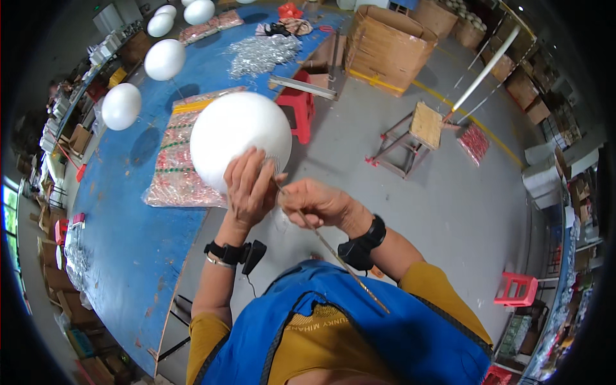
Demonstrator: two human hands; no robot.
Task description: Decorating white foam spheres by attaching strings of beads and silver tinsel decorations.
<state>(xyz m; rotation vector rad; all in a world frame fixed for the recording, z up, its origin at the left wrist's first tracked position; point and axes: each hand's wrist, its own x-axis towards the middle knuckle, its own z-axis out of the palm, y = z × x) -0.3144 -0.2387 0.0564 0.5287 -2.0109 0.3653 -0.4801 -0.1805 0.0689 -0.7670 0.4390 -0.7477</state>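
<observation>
A large white ball (237,128) is held up in front of me, over the right edge of the blue table (122,237). The fingers of my left hand (249,183) press on its lower side. Beside those fingertips, a small patch of fine grey strands or wire lies against the ball; I cannot make out what it is. My right hand (316,202) pinches a thin brownish stick (350,273) close to the ball. One end of the stick meets the ball beside my left hand; the other slants down across my blue apron. Where the stick touches the ball is partly hidden.
Clear plastic packs of red, silver and green strings (173,160) lie on the table, with a pile of silver tinsel (263,54) farther back. More white balls (165,59) stand at the left. A red stool (298,112), a large carton (388,51) and a wooden-topped stand (426,125) occupy the floor.
</observation>
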